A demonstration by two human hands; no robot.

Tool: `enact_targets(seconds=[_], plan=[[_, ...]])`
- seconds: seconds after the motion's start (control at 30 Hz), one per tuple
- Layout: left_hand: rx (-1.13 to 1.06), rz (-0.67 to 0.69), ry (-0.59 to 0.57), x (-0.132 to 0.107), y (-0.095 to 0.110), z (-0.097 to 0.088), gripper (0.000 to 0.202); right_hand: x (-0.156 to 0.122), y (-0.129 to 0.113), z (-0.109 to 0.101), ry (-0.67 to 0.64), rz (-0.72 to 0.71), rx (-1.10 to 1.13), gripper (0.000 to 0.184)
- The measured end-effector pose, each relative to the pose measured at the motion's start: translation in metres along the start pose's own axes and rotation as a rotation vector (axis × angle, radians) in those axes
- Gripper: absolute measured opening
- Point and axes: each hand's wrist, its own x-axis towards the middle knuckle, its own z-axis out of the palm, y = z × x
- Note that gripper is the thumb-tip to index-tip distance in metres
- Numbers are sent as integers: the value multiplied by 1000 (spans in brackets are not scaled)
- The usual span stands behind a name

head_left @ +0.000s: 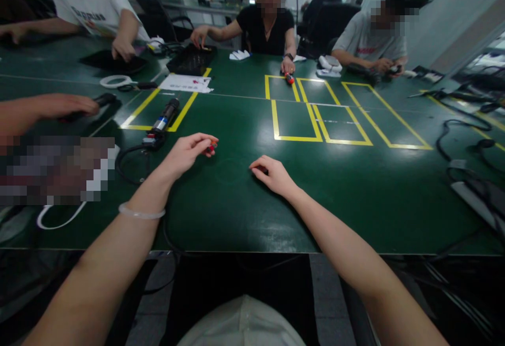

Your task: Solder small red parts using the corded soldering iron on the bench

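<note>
My left hand [185, 152] hovers just above the green table [244, 199], fingers curled in a pinch on a small red object [211, 148]. A clear bracelet [142, 212] sits on that wrist. My right hand [273, 173] rests on the table a little to the right, fingers closed over something small and dark red that I cannot make out. The two hands are about a hand's width apart.
A black cylindrical tool [163, 119] with a cable lies left of my hands. Yellow tape rectangles [315, 120] mark the middle of the table. Papers [185, 83], a black tray [191, 59] and cables [465, 146] lie around. Several other people sit around the table's far and left sides.
</note>
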Motion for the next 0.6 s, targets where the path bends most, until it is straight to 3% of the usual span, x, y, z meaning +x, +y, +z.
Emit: enact_targets(seconds=[0.17, 0.33, 0.5, 0.6], plan=[[-51, 28, -239, -12, 27, 36, 43, 2, -2, 9, -28, 87, 301, 23], [-71, 47, -421, -18, 30, 52, 39, 3, -7, 16, -139, 127, 556, 28], [-119, 47, -430, -19, 27, 59, 38, 3, -10, 15, -143, 132, 664, 27], [-145, 52, -428, -17, 23, 59, 47, 3, -10, 13, -86, 109, 651, 27]])
